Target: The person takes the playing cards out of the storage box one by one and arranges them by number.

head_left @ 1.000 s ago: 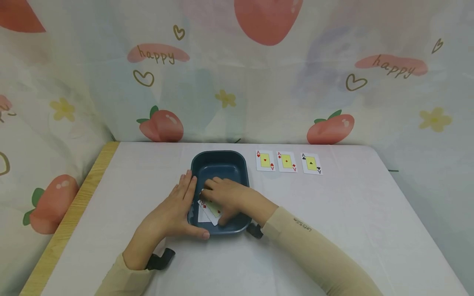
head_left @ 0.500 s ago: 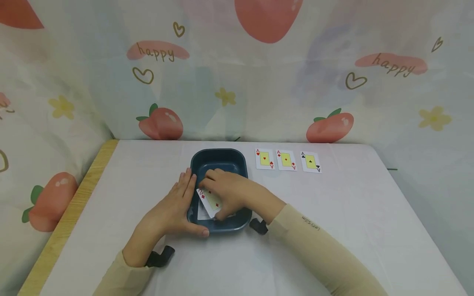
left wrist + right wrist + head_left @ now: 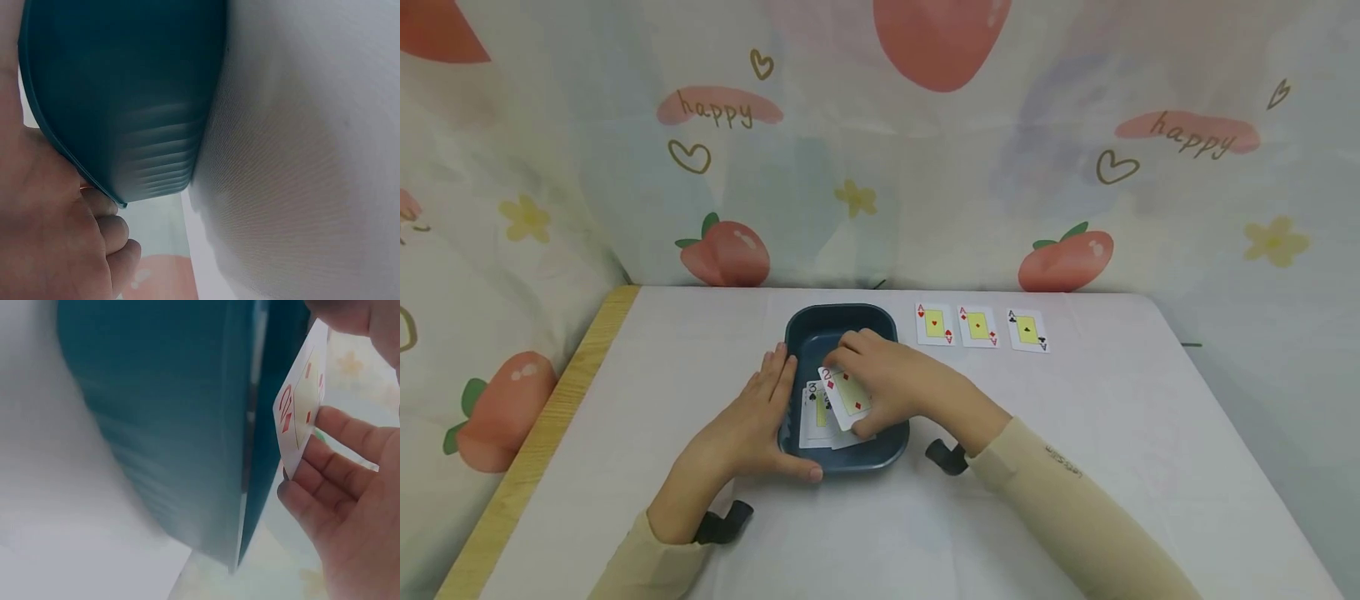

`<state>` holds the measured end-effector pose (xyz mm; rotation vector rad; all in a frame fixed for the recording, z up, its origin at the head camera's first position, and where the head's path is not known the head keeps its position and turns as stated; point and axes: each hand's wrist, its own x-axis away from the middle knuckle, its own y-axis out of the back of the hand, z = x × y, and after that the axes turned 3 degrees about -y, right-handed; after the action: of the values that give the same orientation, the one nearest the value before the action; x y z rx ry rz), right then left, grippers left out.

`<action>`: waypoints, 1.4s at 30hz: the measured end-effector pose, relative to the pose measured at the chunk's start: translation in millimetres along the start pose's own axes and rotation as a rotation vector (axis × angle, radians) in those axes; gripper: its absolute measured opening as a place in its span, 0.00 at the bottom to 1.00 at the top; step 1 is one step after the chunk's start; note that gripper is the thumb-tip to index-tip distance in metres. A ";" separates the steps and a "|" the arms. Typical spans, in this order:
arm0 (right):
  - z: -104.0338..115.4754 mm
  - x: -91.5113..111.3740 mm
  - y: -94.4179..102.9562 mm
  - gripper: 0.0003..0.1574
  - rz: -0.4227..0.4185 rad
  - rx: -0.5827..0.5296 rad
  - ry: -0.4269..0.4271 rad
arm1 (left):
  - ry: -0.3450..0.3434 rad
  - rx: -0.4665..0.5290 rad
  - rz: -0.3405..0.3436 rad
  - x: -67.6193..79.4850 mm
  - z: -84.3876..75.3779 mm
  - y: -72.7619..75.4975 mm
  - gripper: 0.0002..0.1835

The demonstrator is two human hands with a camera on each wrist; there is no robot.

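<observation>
In the head view, my right hand [image 3: 891, 379] pinches a two of diamonds [image 3: 848, 400] between thumb and fingers, tilted above the cards in a dark blue tray [image 3: 793, 329]. Under it lie several playing cards [image 3: 810, 425], the topmost a black three, partly covered. The right wrist view shows the two of diamonds [image 3: 301, 403] edge-on past the tray's rim, with fingertips behind it. My left hand [image 3: 741, 429] lies along the tray's left side, fingers straight against the rim and thumb stretched by the near corner. From the left wrist, the tray's ribbed outer wall [image 3: 156, 144] fills much of the view.
Right of the tray, an ace of hearts [image 3: 934, 324], an ace of diamonds [image 3: 977, 326] and an ace of clubs [image 3: 1027, 331] lie face up in a row. A white cloth [image 3: 1112, 433] covers the table, whose wooden edge [image 3: 542, 425] shows at left. A printed curtain [image 3: 925, 183] hangs behind.
The right hand has gripped the two of diamonds, lifted it off the other cards and shifted slightly right, uncovering the black three. The left hand stays by the tray.
</observation>
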<state>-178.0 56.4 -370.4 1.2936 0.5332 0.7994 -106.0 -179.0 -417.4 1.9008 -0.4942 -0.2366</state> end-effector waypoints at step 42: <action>-96.1 68.2 -4.6 0.49 -0.058 -0.102 -0.325 | 0.044 0.017 0.003 -0.6 -3.3 -1.4 0.83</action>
<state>-205.6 169.4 -389.9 1.2763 0.2646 0.5463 -104.9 -175.6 -417.4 1.9176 -0.4705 -0.1893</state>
